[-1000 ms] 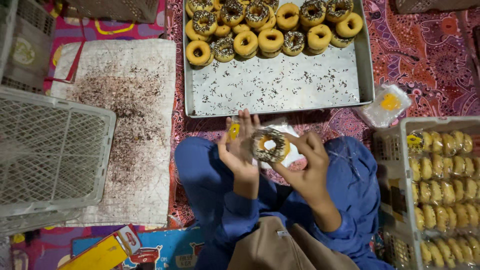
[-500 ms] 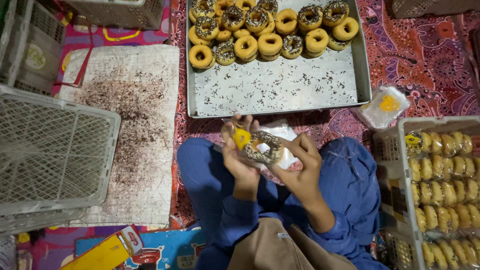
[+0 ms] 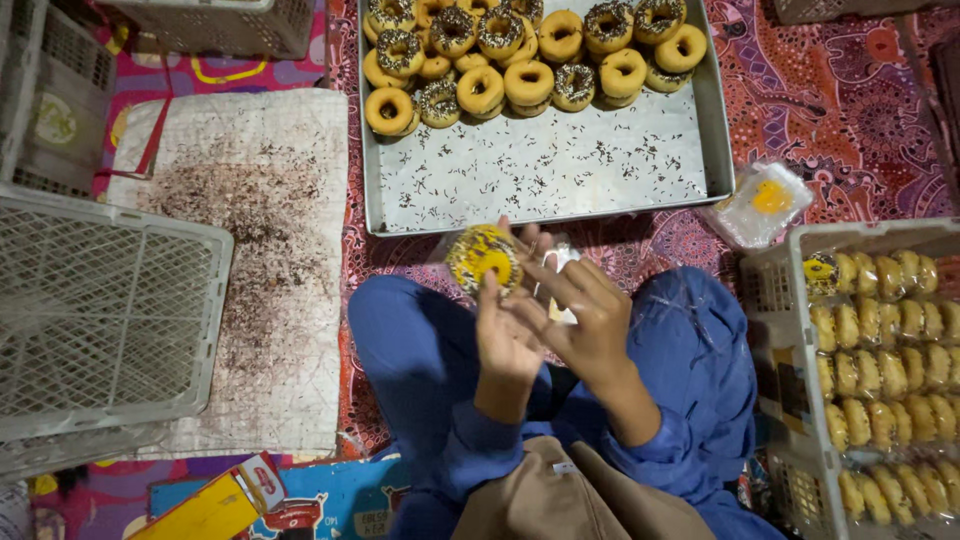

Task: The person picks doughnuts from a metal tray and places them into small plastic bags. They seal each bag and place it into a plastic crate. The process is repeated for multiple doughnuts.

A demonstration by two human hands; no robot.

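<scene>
I sit cross-legged in blue trousers. My left hand (image 3: 505,340) holds a sprinkle-topped doughnut in a clear plastic bag (image 3: 483,258) up by its edge, just in front of the metal tray (image 3: 540,185). Beside it, my right hand (image 3: 582,312) has its fingers on the bag's loose end (image 3: 556,262). At the tray's far end sit several glazed and sprinkled doughnuts (image 3: 520,50); its near part is bare metal strewn with chocolate sprinkles.
A grey plastic crate (image 3: 795,300) at the right holds rows of bagged doughnuts (image 3: 900,340). A stack of clear bags (image 3: 765,203) lies by the tray. A sprinkle-strewn white cloth (image 3: 250,260) and an upturned crate (image 3: 100,310) are at the left.
The bagged doughnut has moved left and turned from lying flat between both hands to standing up in my left hand. My right hand now works on the bag's end.
</scene>
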